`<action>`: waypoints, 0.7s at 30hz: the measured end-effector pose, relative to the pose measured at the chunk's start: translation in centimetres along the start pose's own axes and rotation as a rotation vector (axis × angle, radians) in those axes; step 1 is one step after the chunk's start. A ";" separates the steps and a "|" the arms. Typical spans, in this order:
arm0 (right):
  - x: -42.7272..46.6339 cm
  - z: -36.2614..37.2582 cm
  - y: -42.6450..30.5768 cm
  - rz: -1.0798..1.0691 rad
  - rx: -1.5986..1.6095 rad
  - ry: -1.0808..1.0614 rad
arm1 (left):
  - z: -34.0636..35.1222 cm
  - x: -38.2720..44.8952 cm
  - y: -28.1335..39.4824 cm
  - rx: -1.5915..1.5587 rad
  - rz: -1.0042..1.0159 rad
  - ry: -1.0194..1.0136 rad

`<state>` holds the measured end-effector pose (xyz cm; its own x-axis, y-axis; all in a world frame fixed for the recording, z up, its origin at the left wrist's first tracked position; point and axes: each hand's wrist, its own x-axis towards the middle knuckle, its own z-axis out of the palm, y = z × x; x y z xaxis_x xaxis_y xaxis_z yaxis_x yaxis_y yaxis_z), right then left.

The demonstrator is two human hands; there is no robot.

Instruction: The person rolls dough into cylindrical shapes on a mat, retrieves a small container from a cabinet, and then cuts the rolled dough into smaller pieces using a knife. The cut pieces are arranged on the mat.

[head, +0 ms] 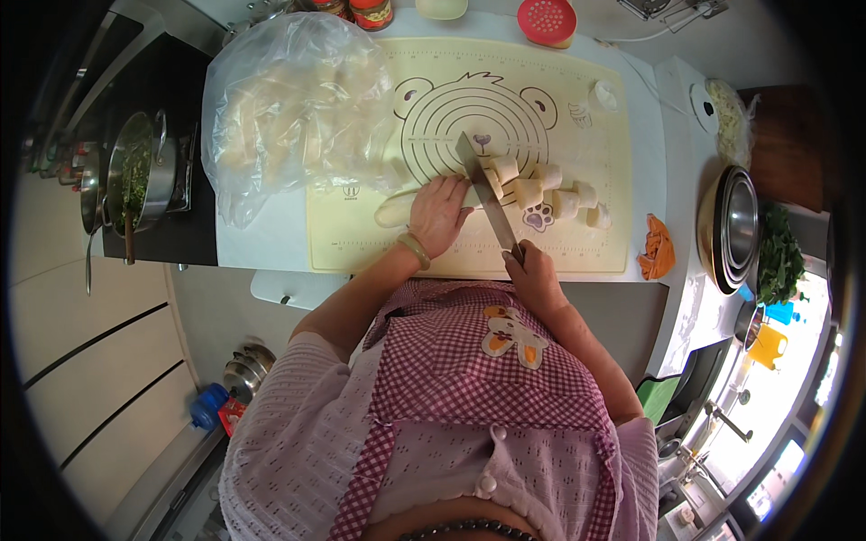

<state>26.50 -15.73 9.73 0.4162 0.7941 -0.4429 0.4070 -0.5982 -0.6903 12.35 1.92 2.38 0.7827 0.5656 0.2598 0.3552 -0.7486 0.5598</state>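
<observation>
My left hand (438,215) rests on a roll of pale dough (394,209), its fingers laid over the top near the roll's right end. In my right hand (534,276) is the handle of a kitchen knife (488,193), its long blade slanting up and to the left across the end of the roll. Right of the blade lie several cut dough pieces (528,193), some touching one another. All of this is on a cream silicone pastry mat (352,257) printed with a bear's face and measuring marks. Whether the blade has gone through the dough is hidden.
A clear plastic bag (298,115) of pale pieces covers the mat's left part. Further left, a pot (152,176) of chopped greens stands on the stove. An orange cloth (656,249) and nested metal bowls (737,220) are at right. A red perforated lid (547,20) sits behind.
</observation>
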 end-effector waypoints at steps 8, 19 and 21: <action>5.7 4.1 2.7 -0.040 -0.030 0.091 | -1.3 -0.3 0.1 0.080 0.028 0.009; 4.8 -1.7 -0.3 -0.120 0.065 0.088 | 0.4 -1.0 -2.5 -0.312 -0.572 0.011; 3.1 -2.6 -1.6 -0.156 0.048 0.082 | 1.2 -1.6 -1.7 -0.231 -0.508 0.161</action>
<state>29.28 -12.59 10.96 0.4165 0.8644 -0.2817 0.4335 -0.4612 -0.7742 11.13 1.87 0.07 0.4489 0.8934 0.0196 0.5315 -0.2845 0.7979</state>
